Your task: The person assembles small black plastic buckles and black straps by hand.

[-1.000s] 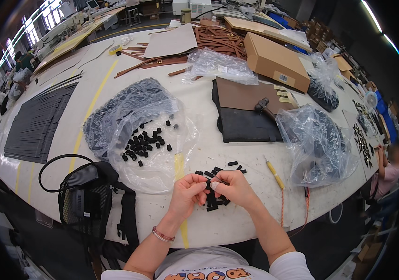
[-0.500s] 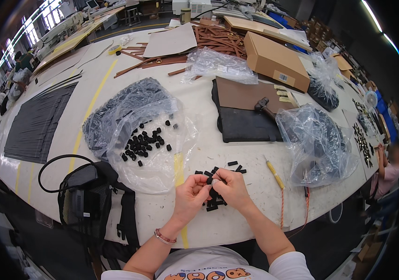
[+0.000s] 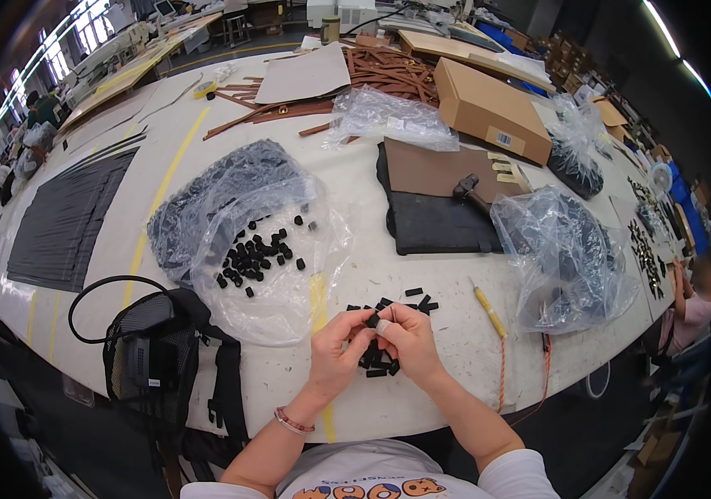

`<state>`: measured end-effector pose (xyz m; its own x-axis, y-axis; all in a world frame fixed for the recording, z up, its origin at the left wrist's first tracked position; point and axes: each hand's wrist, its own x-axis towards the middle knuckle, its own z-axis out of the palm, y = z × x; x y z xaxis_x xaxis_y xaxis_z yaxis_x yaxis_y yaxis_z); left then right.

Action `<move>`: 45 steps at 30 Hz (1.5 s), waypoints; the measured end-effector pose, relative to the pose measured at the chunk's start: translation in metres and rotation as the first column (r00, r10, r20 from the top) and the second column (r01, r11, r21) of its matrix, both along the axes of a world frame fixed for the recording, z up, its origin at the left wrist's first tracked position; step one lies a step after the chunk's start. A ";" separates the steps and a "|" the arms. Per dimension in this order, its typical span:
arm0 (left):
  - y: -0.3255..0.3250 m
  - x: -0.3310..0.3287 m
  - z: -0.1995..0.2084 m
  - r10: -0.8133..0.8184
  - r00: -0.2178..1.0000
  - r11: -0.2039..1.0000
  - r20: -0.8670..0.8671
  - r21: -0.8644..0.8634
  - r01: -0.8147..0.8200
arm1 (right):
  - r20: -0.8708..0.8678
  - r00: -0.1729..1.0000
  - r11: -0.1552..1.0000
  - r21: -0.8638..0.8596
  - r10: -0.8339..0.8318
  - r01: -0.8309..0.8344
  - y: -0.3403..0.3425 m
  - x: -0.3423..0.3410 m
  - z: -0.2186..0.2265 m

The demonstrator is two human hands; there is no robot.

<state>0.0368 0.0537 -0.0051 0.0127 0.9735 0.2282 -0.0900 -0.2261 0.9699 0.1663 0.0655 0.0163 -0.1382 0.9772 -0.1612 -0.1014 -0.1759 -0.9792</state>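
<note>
Both my hands meet over the near middle of the table, fingertips pinched together. My left hand (image 3: 335, 353) is closed on one end of a small black strip piece (image 3: 374, 321), most of it hidden by fingers. My right hand (image 3: 412, 345) pinches the same piece from the other side, a greyish band showing by its thumb. Under and around the hands lies a loose heap of short flat black pieces (image 3: 377, 373). Farther left, several small rolled or looped black pieces (image 3: 256, 256) rest on a clear plastic bag (image 3: 276, 324).
A mesh bag with a black strap (image 3: 156, 349) sits at the near left. A yellow-handled tool (image 3: 488, 311) with a twisted cord lies to the right, beside a filled plastic bag (image 3: 572, 258). Beyond are a hammer (image 3: 469, 190), a cardboard box (image 3: 493, 108) and brown straps (image 3: 393, 71).
The fingers have shifted slightly around the small black piece, the right hand turning a little inward. The things on the table stay where they were.
</note>
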 end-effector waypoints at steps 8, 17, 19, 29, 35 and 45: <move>0.000 -0.002 0.001 0.033 0.987 0.999 -0.159 0.039 -0.027 | 0.492 0.847 0.842 0.528 -0.203 -0.105 0.002 0.004 0.010; 0.000 -0.004 -0.001 -0.066 0.973 0.976 0.221 -0.188 0.109 | 0.684 0.647 0.458 0.720 -0.338 -0.521 0.013 0.013 0.009; 0.001 -0.006 0.001 -0.092 0.945 0.960 0.314 -0.224 0.168 | 0.626 0.680 0.446 0.769 -0.382 -0.458 0.010 0.010 0.008; -0.008 -0.001 0.000 0.082 0.995 0.992 -0.063 0.102 -0.076 | 0.549 0.746 0.632 0.741 -0.378 -0.225 -0.004 -0.005 -0.011; -0.012 0.005 -0.001 0.130 0.988 0.975 -0.082 0.192 -0.112 | 0.239 0.953 0.889 0.454 -0.186 0.060 -0.009 -0.012 -0.015; 0.000 -0.008 0.006 -0.038 0.817 0.948 0.576 -0.238 0.211 | 0.307 0.926 0.719 0.693 -0.220 -0.059 -0.005 -0.004 -0.005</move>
